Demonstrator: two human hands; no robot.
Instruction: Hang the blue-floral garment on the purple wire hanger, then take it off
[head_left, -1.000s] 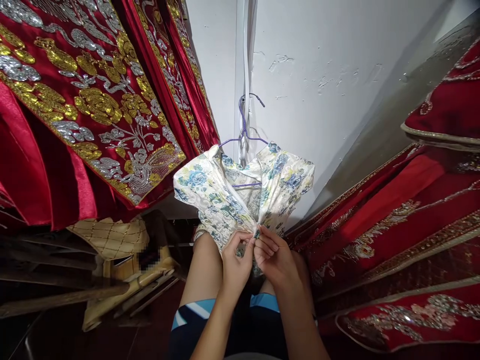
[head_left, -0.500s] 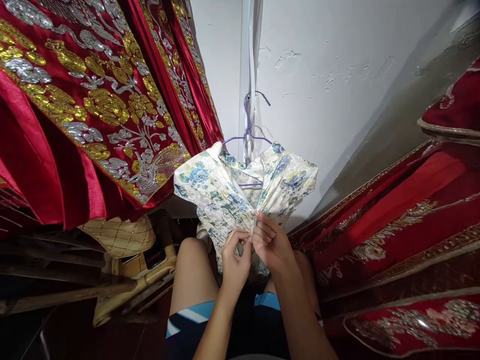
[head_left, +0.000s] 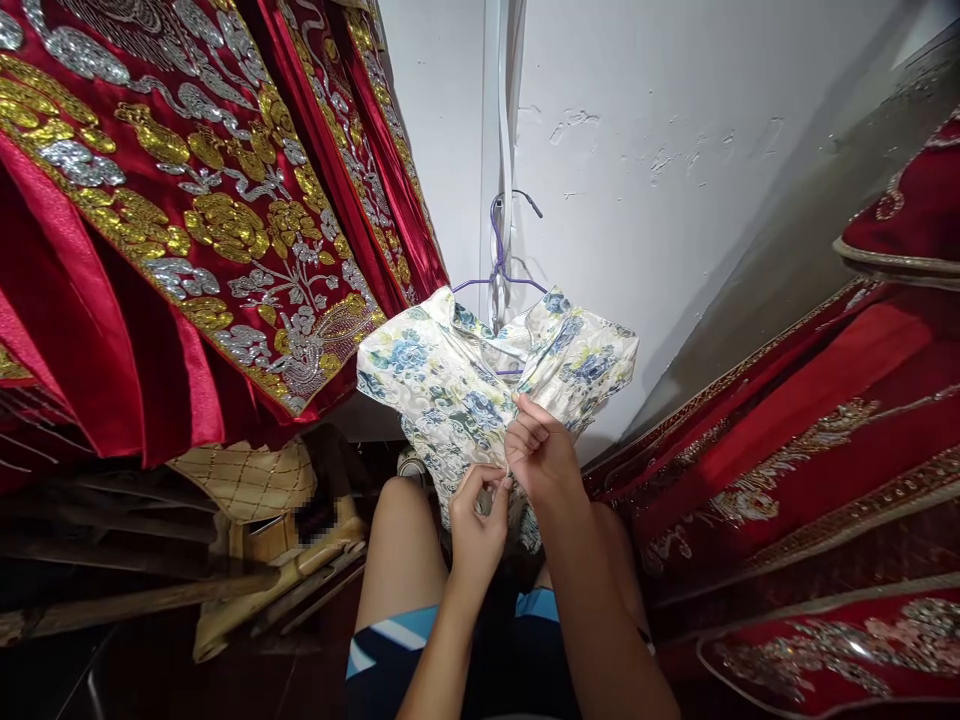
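Note:
A white dress [head_left: 461, 385] with blue and yellow-green flowers hangs on a purple wire hanger [head_left: 499, 240], its V-shaped neck opening towards me. My right hand [head_left: 544, 455] is closed in a pinch at the bottom of that opening, where a zipper appears to run; the pull itself is hidden by the fingertips. Lower down, my left hand [head_left: 480, 505] pinches the dress fabric along the same closed seam, thumb against fingers. The two hands are close together, the right above the left. The dress's lower part drops between my knees.
Red garments with gold and silver sequins [head_left: 225, 225] hang at the left. More red embroidered garments [head_left: 810, 470] fill the right side. Behind the hanger is a white wall [head_left: 637, 180] with a pale vertical strip. A bamboo chair [head_left: 300, 570] stands at lower left.
My right hand has moved up along the seam, and the neck opening now ends higher. My left hand still pinches the fabric below. The view has shifted slightly.

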